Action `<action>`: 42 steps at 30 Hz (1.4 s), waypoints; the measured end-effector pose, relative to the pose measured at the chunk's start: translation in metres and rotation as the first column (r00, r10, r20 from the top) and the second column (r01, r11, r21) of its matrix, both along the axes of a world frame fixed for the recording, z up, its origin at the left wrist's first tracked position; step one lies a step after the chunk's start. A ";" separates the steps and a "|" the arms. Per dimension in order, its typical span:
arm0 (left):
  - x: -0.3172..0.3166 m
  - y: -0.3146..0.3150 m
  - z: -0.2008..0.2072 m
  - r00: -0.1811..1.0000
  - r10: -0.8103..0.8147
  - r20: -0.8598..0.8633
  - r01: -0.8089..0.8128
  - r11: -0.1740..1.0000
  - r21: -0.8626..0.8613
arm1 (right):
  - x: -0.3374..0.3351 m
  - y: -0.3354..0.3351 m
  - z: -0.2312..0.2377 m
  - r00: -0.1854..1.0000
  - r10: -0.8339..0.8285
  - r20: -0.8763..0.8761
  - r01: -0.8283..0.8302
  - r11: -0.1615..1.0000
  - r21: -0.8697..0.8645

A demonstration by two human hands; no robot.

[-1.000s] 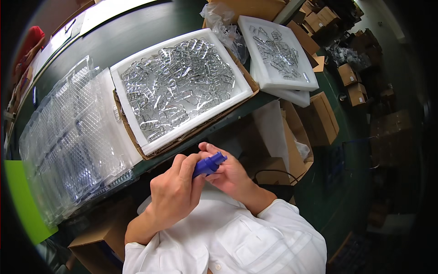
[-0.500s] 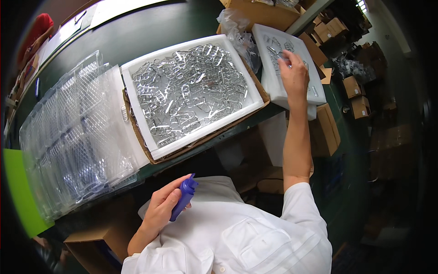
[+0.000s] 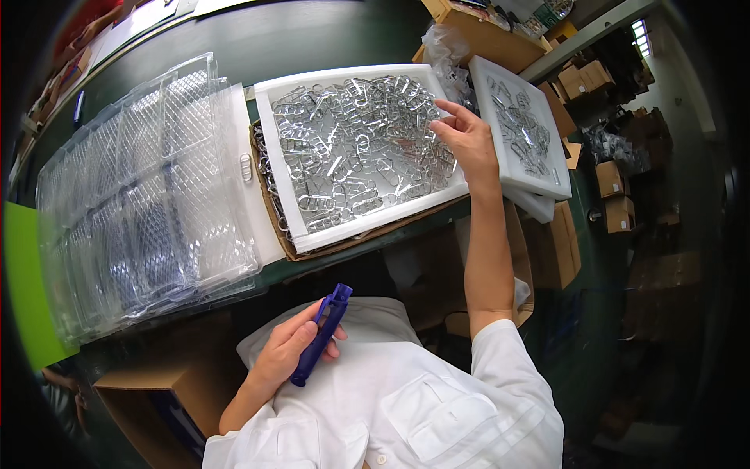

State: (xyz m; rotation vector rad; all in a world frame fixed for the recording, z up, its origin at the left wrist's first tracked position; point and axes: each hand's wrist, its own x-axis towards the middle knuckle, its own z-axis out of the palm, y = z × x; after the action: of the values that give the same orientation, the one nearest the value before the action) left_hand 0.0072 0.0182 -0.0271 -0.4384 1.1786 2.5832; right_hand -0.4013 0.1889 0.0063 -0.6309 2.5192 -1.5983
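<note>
My left hand [image 3: 291, 346] is closed around a dark blue plastic tube [image 3: 322, 336] with a clip-like strip along its side, held tilted in front of my white shirt. My right hand [image 3: 466, 143] hovers at the right rim of a white foam-lined tray [image 3: 351, 238]. Its fingers are apart, and I see nothing between them. Inside the tray lies a loose heap of shiny metal wire clips [image 3: 363, 144]. To the right, a white foam slab [image 3: 556, 176] carries a smaller pile of similar clips [image 3: 522, 125].
Clear plastic blister trays [image 3: 141, 195] lie stacked at left, beside a bright green sheet [image 3: 31, 289]. One clip [image 3: 246, 167] rests on a white strip. Open cardboard boxes [image 3: 160, 383] stand below the green table [image 3: 305, 39]. A person in red [image 3: 98, 19] is at far left.
My right hand has moved left from over the foam slab to the edge of the large clip tray. My left hand keeps hold of the tube, which has turned slightly. The view has shifted.
</note>
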 end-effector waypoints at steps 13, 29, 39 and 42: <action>-0.015 -0.010 -0.005 0.979 0.202 0.000 -0.198 0.960 0.196 | 0.196 0.001 0.059 0.963 0.228 0.142 -0.145 0.887 -0.437; -0.012 -0.004 0.014 0.991 0.123 -0.045 -0.125 0.991 -0.054 | 0.245 -0.035 0.028 0.858 0.400 -0.323 -0.363 0.916 0.171; -0.011 0.002 0.004 0.982 0.185 -0.039 -0.189 0.964 -0.187 | 0.253 -0.041 0.010 0.768 0.466 -0.441 -0.383 0.884 0.267; -0.014 0.009 -0.002 0.973 0.211 -0.094 -0.229 0.938 -0.260 | 0.252 -0.037 0.006 0.752 0.483 -0.449 -0.376 0.873 0.310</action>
State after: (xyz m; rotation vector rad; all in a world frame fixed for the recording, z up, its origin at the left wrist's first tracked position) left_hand -0.0064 0.0268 -0.0296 -0.5766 1.5990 2.6457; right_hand -0.1498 0.1517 0.0123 -1.6637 2.5225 -1.0885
